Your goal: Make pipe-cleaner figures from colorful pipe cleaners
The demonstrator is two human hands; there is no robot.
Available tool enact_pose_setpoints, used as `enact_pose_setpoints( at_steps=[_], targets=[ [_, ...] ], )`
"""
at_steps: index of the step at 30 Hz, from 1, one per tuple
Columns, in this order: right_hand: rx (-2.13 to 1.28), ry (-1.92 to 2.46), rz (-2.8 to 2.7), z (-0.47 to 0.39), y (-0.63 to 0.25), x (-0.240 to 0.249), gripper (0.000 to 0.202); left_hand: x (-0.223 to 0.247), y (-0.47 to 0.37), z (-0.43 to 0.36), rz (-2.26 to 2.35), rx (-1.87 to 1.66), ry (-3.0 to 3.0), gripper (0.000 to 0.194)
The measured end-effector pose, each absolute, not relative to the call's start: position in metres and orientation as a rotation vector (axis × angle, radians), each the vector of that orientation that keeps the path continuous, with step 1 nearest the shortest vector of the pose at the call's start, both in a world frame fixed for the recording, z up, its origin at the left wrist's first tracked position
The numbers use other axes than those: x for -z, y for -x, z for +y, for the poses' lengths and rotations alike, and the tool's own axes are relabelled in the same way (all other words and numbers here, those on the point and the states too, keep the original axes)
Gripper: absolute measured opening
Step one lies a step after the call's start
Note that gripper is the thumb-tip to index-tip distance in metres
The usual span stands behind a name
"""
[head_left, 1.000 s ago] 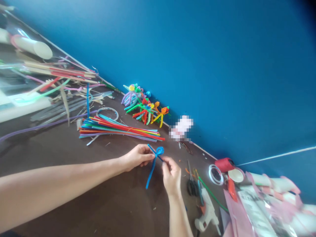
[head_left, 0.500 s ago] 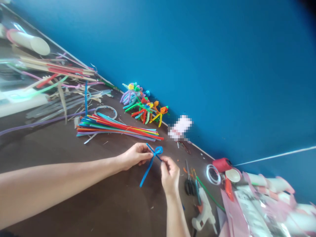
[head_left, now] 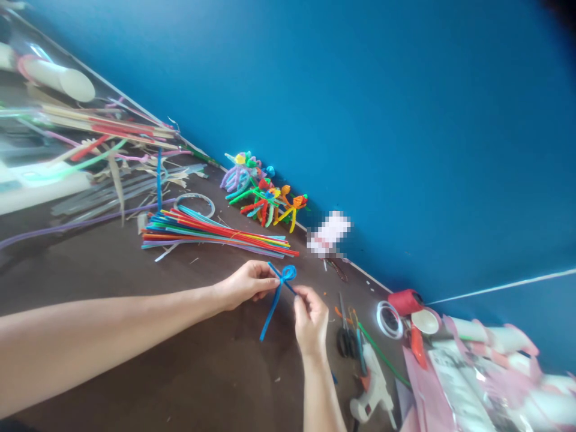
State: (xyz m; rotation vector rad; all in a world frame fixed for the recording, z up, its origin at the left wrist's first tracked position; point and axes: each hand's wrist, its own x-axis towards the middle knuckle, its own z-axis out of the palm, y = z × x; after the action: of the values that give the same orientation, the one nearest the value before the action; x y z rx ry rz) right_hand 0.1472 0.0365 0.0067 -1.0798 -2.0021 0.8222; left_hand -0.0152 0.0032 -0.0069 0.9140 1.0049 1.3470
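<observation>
Fingers of left hand (head_left: 247, 285) and right hand (head_left: 311, 321) pinch a looped blue fuzzy-wire stem (head_left: 282, 278) just below frame centre; probably light and bendable, best held beside its twist.

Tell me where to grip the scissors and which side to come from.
Grip the scissors by the black handles, probably from the near left: they lie at the near end, while the blades point toward the wall, and the glue gun lies close on the right. The right hand is nearer, but it pinches the blue pipe cleaner.
</observation>
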Motion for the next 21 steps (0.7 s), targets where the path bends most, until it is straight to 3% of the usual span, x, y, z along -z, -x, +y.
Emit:
enact_pose_setpoints(
  at_steps=[13, 21],
  targets=[
    [-0.763, 0.953, -2.064, 0.031, -0.142, -0.015, 0.019, 0.004, 0.016, 0.002, 0.991, -1.345, -0.913, 0.024],
    [-0.503, 0.970, -2.183, 0.026, -0.140, -0.019, 0.018, 0.003, 0.014, 0.002, 1.013, -1.329, -0.962, 0.025]
  ],
)
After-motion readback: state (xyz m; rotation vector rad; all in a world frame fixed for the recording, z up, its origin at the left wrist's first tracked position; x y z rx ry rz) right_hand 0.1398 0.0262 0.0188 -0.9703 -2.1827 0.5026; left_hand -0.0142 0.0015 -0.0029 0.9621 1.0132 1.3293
